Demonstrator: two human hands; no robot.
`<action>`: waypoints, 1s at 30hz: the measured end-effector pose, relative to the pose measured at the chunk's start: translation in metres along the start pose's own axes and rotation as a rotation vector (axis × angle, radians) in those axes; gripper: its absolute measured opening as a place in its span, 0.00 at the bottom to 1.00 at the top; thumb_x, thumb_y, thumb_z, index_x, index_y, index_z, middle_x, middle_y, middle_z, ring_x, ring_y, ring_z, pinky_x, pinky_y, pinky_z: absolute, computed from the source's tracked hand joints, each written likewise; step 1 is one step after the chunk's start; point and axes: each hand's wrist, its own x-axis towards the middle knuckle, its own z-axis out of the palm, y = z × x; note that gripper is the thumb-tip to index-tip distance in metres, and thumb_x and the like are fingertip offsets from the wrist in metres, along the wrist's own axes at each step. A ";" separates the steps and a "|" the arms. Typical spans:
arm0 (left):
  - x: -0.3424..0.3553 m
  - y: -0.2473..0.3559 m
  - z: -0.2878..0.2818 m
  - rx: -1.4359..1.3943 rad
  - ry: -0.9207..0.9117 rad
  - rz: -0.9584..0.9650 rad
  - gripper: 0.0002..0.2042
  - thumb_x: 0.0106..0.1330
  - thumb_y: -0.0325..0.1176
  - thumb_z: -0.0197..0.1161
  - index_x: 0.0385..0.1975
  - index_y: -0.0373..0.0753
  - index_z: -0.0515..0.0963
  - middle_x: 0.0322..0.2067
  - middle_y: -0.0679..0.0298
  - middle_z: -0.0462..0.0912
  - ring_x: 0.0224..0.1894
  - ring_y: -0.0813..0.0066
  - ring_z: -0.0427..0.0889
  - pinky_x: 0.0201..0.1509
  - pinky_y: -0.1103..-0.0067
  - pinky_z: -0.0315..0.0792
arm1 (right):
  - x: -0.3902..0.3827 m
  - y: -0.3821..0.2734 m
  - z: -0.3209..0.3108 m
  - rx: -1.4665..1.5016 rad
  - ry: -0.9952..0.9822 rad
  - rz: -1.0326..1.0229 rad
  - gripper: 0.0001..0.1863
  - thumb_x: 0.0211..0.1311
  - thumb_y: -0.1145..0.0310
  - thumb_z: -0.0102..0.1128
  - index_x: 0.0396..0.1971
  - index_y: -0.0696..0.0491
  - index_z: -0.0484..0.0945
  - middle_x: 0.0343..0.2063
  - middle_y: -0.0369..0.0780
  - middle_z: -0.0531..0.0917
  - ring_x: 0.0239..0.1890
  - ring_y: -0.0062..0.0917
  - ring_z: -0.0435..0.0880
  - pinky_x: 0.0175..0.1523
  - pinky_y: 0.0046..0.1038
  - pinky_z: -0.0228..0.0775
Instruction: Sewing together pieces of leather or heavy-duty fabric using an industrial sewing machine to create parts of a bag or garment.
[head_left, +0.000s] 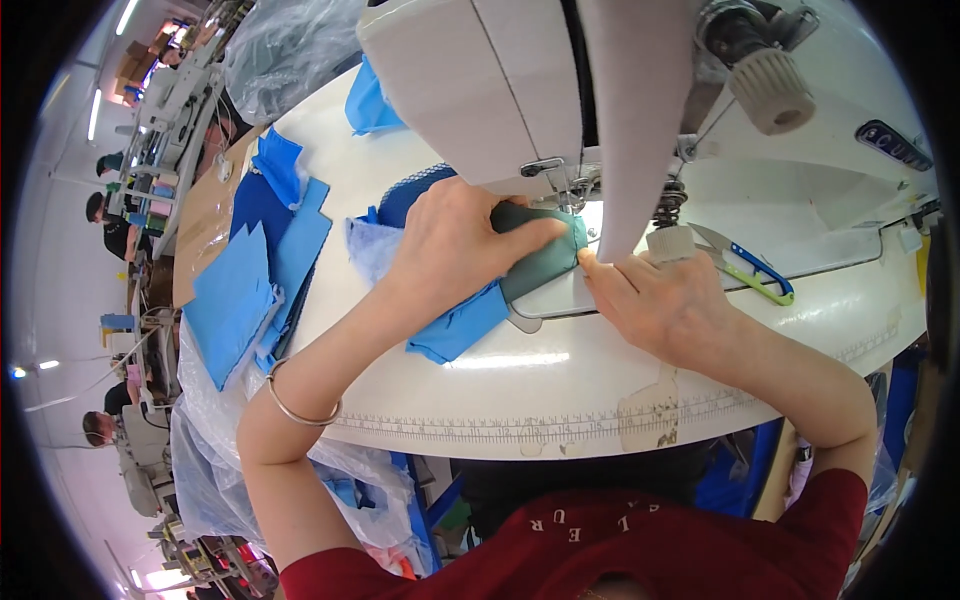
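Note:
A dark green fabric piece (541,262) lies at the needle area of the white sewing machine (470,80). My left hand (455,240) is closed on it, thumb on top near its stitched edge and fingers partly hidden behind. My right hand (660,300) is closed at the fabric's right edge, thumb and index finger pinched together there. Below my left hand, a bright blue fabric piece (460,325) adjoins the green one. Light blue fuzzy fabric (370,248) and dark blue mesh (405,196) show left of my wrist.
Thread snips (752,270) with blue and green handles lie right of my right hand. Stacked blue fabric pieces (232,295) rest at the table's left. A ruler strip (480,428) runs along the front edge. Plastic bags (290,55) crowd the far left; people sit at other machines beyond.

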 end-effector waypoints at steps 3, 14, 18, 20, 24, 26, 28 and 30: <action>0.000 0.003 0.000 0.020 -0.024 -0.090 0.11 0.51 0.34 0.66 0.24 0.31 0.78 0.14 0.53 0.75 0.21 0.54 0.77 0.27 0.70 0.71 | 0.000 -0.001 0.001 0.020 -0.001 0.011 0.09 0.46 0.72 0.58 0.30 0.56 0.74 0.16 0.31 0.74 0.17 0.17 0.77 0.17 0.21 0.65; 0.004 -0.011 0.011 -0.203 0.045 -0.002 0.09 0.50 0.30 0.66 0.23 0.31 0.76 0.16 0.54 0.76 0.18 0.59 0.76 0.25 0.73 0.69 | 0.000 -0.002 0.002 0.010 -0.008 -0.001 0.12 0.48 0.73 0.57 0.35 0.59 0.76 0.17 0.32 0.75 0.18 0.18 0.77 0.18 0.21 0.65; 0.008 -0.004 0.003 -0.227 0.007 -0.006 0.09 0.50 0.29 0.66 0.24 0.30 0.76 0.17 0.54 0.76 0.18 0.60 0.75 0.25 0.74 0.69 | 0.002 -0.002 0.004 -0.013 -0.020 0.004 0.16 0.50 0.72 0.58 0.41 0.60 0.77 0.16 0.33 0.74 0.17 0.18 0.76 0.16 0.22 0.63; 0.010 0.005 -0.004 -0.224 -0.037 -0.060 0.10 0.50 0.29 0.67 0.25 0.29 0.75 0.17 0.54 0.76 0.18 0.60 0.74 0.25 0.74 0.69 | 0.003 -0.001 0.005 -0.024 -0.013 0.014 0.16 0.52 0.70 0.59 0.42 0.60 0.78 0.14 0.33 0.74 0.16 0.19 0.75 0.15 0.23 0.62; 0.011 0.008 -0.007 -0.198 -0.076 -0.065 0.10 0.49 0.28 0.66 0.27 0.30 0.76 0.19 0.53 0.78 0.20 0.59 0.76 0.27 0.74 0.70 | 0.005 -0.002 0.009 0.000 0.037 0.076 0.17 0.57 0.64 0.59 0.43 0.59 0.78 0.08 0.31 0.70 0.10 0.21 0.72 0.14 0.24 0.60; 0.010 0.007 -0.006 -0.156 -0.076 -0.042 0.10 0.49 0.28 0.66 0.27 0.30 0.76 0.20 0.53 0.78 0.21 0.58 0.77 0.27 0.73 0.70 | 0.006 -0.003 0.010 0.001 0.030 0.096 0.17 0.58 0.63 0.59 0.43 0.59 0.78 0.07 0.31 0.69 0.09 0.22 0.71 0.13 0.25 0.59; 0.009 0.006 -0.001 -0.145 -0.002 -0.009 0.09 0.49 0.29 0.66 0.28 0.31 0.77 0.20 0.53 0.79 0.23 0.56 0.78 0.28 0.71 0.71 | 0.006 -0.004 0.010 -0.025 0.050 0.073 0.17 0.59 0.63 0.59 0.43 0.59 0.78 0.06 0.31 0.69 0.07 0.21 0.69 0.13 0.25 0.58; 0.009 0.001 0.003 -0.144 -0.004 0.004 0.09 0.50 0.29 0.66 0.28 0.31 0.77 0.20 0.53 0.79 0.23 0.56 0.78 0.29 0.71 0.72 | 0.007 -0.005 0.009 -0.021 0.027 0.083 0.17 0.59 0.63 0.59 0.43 0.59 0.78 0.06 0.31 0.69 0.07 0.21 0.69 0.12 0.25 0.57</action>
